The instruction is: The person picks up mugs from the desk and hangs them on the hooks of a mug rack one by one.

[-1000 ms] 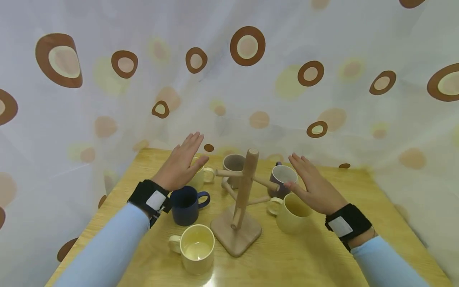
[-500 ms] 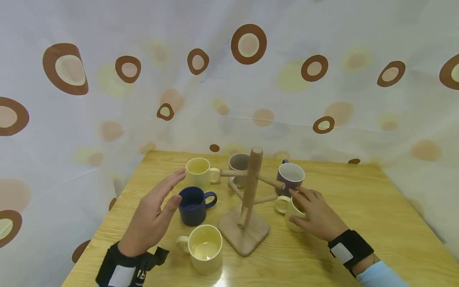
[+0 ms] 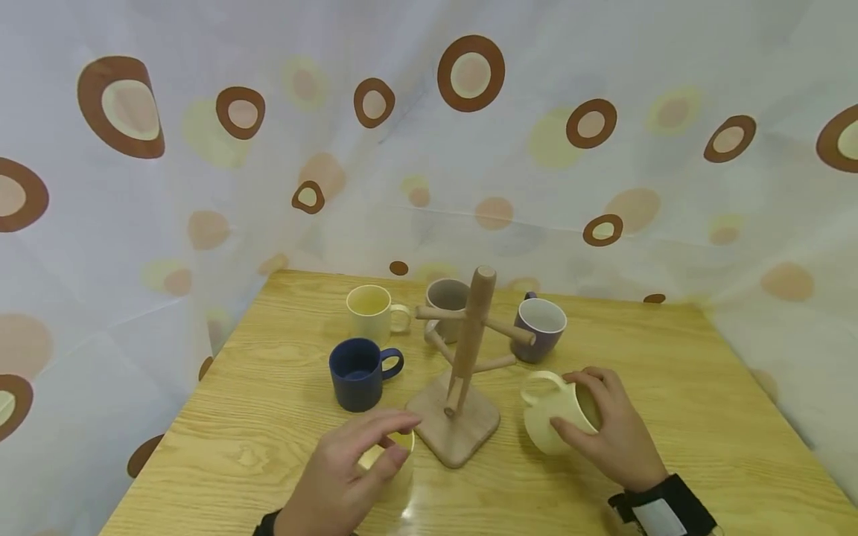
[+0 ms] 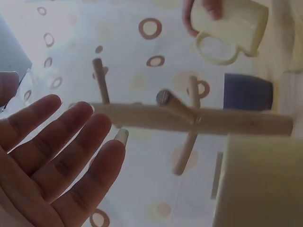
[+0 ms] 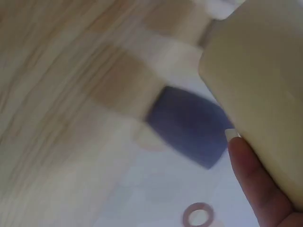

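My right hand [image 3: 623,439] grips a pale yellow mug [image 3: 546,426] at its rim. That mug is tilted, its mouth toward my palm and its handle facing up and left. In the right wrist view one finger [image 5: 258,182] lies along its side. My left hand [image 3: 338,476], thumb and fingers apart, is over another yellow mug [image 3: 404,476] at the front and hides most of it. The left wrist view shows loosely bent fingers [image 4: 94,170] with nothing between them. Between the hands stands a wooden mug tree [image 3: 471,335] with bare pegs.
A blue mug [image 3: 357,385] and a third yellow mug [image 3: 369,325] stand left of the mug tree. Behind it are a grey mug [image 3: 447,294] and, to the right, a purple mug [image 3: 536,342] with a white inside. A spotted curtain [image 3: 415,149] hangs behind the wooden table [image 3: 221,432].
My right hand came down onto the right yellow mug, took it by the rim and tipped it. My left hand moved down from the back left to the front yellow mug.
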Demonstrator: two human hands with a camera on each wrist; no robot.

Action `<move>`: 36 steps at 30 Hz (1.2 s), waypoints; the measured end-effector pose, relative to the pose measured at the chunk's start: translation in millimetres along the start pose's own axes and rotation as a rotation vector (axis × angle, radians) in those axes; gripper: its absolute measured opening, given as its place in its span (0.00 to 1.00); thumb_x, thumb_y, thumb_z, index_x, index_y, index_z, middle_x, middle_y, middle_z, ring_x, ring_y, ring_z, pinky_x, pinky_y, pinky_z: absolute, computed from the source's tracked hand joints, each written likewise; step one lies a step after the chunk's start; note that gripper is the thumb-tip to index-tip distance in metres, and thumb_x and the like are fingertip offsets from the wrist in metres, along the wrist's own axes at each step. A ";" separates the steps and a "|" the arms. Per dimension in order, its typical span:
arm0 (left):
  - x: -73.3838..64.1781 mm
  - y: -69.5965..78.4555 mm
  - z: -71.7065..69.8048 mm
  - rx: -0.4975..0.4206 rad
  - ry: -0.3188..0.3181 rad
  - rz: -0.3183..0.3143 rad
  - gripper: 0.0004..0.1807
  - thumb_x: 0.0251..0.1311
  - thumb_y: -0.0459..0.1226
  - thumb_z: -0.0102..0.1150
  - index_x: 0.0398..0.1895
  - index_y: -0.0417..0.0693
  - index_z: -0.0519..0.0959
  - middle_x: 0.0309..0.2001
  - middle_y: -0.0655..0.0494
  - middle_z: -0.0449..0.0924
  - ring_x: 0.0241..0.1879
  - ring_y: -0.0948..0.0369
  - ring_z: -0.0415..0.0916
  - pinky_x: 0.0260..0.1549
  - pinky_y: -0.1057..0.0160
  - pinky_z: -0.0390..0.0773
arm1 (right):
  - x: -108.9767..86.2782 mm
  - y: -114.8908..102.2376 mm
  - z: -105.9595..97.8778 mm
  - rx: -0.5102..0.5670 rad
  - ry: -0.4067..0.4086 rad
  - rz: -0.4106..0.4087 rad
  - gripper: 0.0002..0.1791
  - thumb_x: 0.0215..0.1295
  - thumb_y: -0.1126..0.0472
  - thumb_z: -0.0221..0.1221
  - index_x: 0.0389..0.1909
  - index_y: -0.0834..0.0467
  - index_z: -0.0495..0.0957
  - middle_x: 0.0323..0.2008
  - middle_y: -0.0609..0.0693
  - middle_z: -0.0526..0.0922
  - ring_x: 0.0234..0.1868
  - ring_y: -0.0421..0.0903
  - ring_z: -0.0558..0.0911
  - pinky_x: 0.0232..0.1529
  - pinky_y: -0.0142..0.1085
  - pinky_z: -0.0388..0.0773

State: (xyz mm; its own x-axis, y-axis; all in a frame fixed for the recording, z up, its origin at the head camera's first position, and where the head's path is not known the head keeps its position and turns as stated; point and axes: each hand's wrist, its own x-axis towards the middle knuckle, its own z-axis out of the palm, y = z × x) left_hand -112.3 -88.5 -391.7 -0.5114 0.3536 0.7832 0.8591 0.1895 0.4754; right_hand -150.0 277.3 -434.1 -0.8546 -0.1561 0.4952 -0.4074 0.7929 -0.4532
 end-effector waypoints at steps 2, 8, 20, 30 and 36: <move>0.8 1.8 10.9 0.003 -0.015 0.034 0.18 0.58 0.31 0.58 0.54 0.42 0.75 0.47 0.45 0.81 0.43 0.61 0.77 0.35 0.70 0.79 | -5.5 -16.3 -4.7 0.095 0.018 -0.015 0.31 0.45 0.60 0.72 0.53 0.52 0.72 0.52 0.51 0.67 0.52 0.46 0.67 0.51 0.40 0.69; 6.5 5.3 30.4 0.067 -0.061 0.089 0.20 0.62 0.36 0.56 0.57 0.41 0.72 0.54 0.42 0.78 0.51 0.57 0.75 0.46 0.65 0.79 | -12.6 -62.2 -0.3 0.346 0.035 -0.178 0.38 0.36 0.71 0.72 0.55 0.60 0.71 0.53 0.53 0.69 0.53 0.46 0.67 0.53 0.25 0.63; 8.6 1.2 33.9 0.330 -0.139 0.060 0.24 0.66 0.45 0.51 0.60 0.41 0.70 0.58 0.49 0.76 0.60 0.61 0.67 0.56 0.39 0.68 | 4.6 -92.3 42.7 0.383 -0.006 -0.251 0.35 0.43 0.64 0.71 0.56 0.54 0.71 0.53 0.49 0.69 0.52 0.46 0.69 0.46 0.43 0.72; 8.1 -6.3 32.0 0.319 -0.248 -0.115 0.28 0.65 0.46 0.52 0.65 0.43 0.66 0.65 0.47 0.69 0.66 0.58 0.57 0.59 0.33 0.61 | 10.6 -84.9 63.1 0.347 -0.058 -0.092 0.28 0.51 0.58 0.69 0.54 0.49 0.70 0.53 0.48 0.69 0.54 0.44 0.68 0.51 0.55 0.71; 1.8 -15.4 18.7 0.347 -0.257 -0.245 0.32 0.62 0.51 0.54 0.66 0.49 0.65 0.66 0.52 0.67 0.67 0.58 0.56 0.64 0.35 0.55 | 10.9 -82.4 69.3 0.416 -0.059 -0.019 0.30 0.51 0.58 0.68 0.56 0.50 0.69 0.54 0.49 0.68 0.56 0.46 0.66 0.54 0.59 0.68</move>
State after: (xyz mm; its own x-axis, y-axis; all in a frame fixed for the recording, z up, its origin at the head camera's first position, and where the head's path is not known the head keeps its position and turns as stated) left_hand -126.0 -73.7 -405.1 -0.7153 0.4665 0.5203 0.6924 0.5739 0.4373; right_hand -148.1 169.4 -442.8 -0.8578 -0.2117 0.4684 -0.5082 0.4862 -0.7109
